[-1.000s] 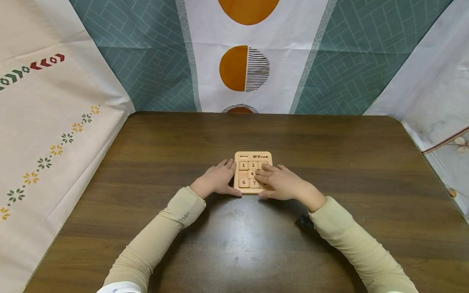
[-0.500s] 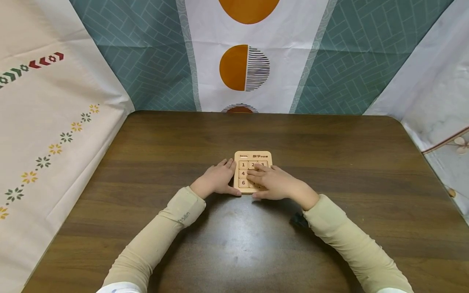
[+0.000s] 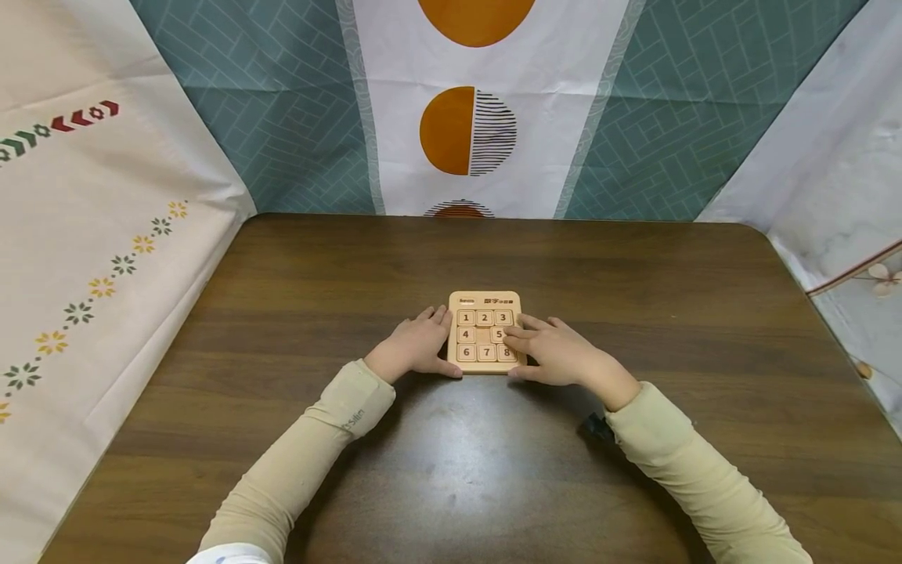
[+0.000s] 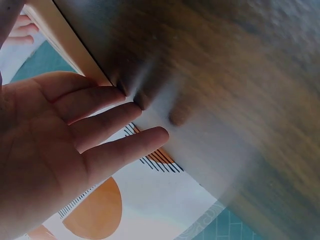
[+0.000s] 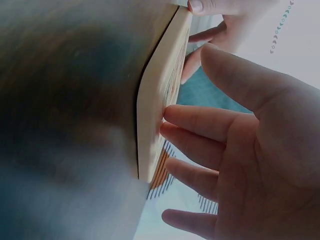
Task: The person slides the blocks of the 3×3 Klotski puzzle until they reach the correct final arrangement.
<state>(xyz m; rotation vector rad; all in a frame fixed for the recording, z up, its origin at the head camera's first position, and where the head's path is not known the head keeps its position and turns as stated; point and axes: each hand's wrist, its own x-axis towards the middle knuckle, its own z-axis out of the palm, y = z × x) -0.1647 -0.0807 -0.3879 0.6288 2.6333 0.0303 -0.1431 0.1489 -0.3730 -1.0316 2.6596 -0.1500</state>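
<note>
A wooden number slide puzzle lies flat on the table, its tiles in three rows. The top row reads 1, 2, 3 and the bottom row 6, 7, 8. Between the 4 tile and the 5 tile is a tile-sized gap. My left hand rests along the left edge, fingers extended and thumb at the near corner. From the right, my right hand reaches over the board, fingertips at the 5 tile and thumb by the near edge. In the right wrist view, two fingertips meet the board's face.
The puzzle sits mid-table on a brown wooden table. A patterned cloth hangs behind the far edge, with pale cloths at both sides. Something small and black shows beneath the right wrist.
The 4 tile has slid left from the centre, leaving the gap in the middle. My right hand moved left across the board, then back right to the 5 tile. The left hand stayed put.
</note>
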